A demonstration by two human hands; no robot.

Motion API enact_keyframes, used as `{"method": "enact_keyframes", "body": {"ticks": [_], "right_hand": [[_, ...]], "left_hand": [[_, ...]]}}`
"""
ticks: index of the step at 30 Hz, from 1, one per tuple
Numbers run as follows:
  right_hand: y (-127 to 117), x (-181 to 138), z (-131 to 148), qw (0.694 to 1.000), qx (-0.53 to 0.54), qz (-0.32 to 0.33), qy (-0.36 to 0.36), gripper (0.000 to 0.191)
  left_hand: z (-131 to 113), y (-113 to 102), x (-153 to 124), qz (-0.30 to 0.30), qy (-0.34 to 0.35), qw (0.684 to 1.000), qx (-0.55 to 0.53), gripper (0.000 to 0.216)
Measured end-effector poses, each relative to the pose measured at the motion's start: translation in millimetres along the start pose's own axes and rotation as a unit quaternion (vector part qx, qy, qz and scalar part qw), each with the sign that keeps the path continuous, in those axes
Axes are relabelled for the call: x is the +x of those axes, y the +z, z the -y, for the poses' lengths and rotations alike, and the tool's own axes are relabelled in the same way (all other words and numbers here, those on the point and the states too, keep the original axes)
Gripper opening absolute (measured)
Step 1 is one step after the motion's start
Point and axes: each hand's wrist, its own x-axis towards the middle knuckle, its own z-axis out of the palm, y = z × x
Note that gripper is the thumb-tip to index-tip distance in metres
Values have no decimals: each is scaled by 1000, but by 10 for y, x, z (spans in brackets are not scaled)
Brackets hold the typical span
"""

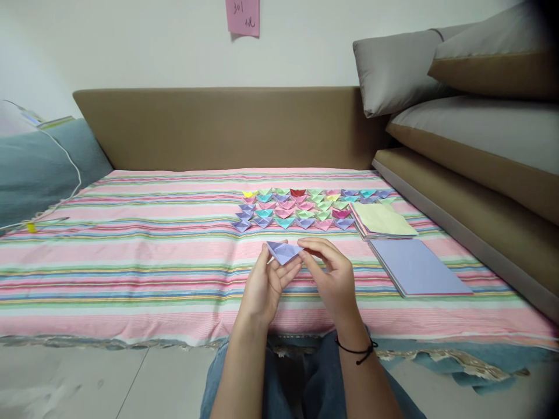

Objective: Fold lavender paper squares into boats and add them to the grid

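A folded lavender paper boat (283,252) is held between my two hands, above the striped cloth. My left hand (266,283) supports it from the left and below, thumb at its left tip and fingers underneath. At the boat's right tip, my right hand (331,270) pinches the paper between thumb and fingers. Just beyond my hands, several rows of small folded paper boats (285,213) in purple, pink, green, blue, yellow and red stand on the cloth.
To the right lie a stack of lavender paper sheets (421,267) and a stack with pale yellow sheets (384,219) on top. Grey-brown cushions (480,128) are piled along the right side. A brown backrest (227,128) closes off the back. A white cable (65,152) runs at the left.
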Motion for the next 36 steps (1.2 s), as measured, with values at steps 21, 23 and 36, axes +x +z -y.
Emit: {"method": "enact_keyframes", "body": {"ticks": [21, 23, 36], "right_hand": [[-34, -2, -139, 992, 44, -31, 117, 13], [-36, -6, -160, 992, 35, -28, 118, 13], [335, 787, -919, 993, -63, 95, 39, 11]], "left_hand": [[1, 6, -37, -18, 102, 978, 184, 37], [-5, -3, -37, -38, 95, 978, 183, 41], [121, -133, -39, -11, 56, 758, 649, 30]]}}
